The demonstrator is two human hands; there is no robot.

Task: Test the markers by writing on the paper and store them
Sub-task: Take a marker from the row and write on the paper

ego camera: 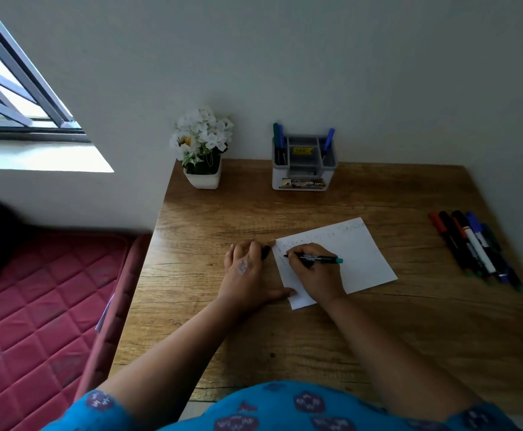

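A white sheet of paper [356, 259] lies on the wooden desk [316, 331], with faint writing along its top edge. My right hand [319, 275] grips a black marker with a green end [319, 259], its tip touching the paper's left part. My left hand [249, 275] rests beside the paper's left edge, thumb on the sheet's lower corner, fingers curled round a small black cap [265, 252]. Several markers [477, 248] lie in a row at the desk's right. A grey and white organizer [303, 169] at the back holds three markers.
A white pot of white flowers [202, 150] stands at the desk's back left, against the wall. A red quilted mattress [36, 306] lies left of the desk, under a window [11, 98].
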